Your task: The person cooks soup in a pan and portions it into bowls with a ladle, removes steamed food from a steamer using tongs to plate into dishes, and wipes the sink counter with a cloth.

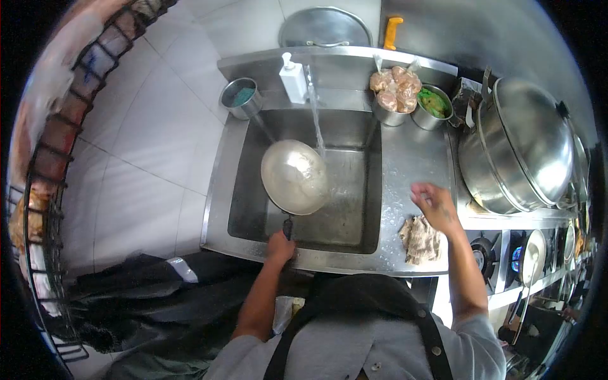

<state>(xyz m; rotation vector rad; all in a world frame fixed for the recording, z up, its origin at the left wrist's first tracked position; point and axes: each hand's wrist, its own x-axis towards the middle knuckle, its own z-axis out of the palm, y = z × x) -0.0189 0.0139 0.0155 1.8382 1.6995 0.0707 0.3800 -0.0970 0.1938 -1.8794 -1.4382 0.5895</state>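
Observation:
My left hand (280,247) is closed around the black handle of a wok (294,177), which tilts inside the steel sink (237,190). Light reflects off the wok's bare metal inside. A stream of water (316,123) falls from the tap beside the wok's upper right rim. My right hand (436,206) is over the counter right of the sink, with its fingers loosely bent, the thumb apart and nothing visible in it. Just below that hand lies a crumpled, stained cloth (422,240) on the wet steel.
Behind the sink stand a white pump bottle (293,81) and a metal cup (241,98). Bagged food (397,88) and a container of green items (433,103) sit at the back right. A large lidded pot (519,145) and stove burners (484,256) are on the right.

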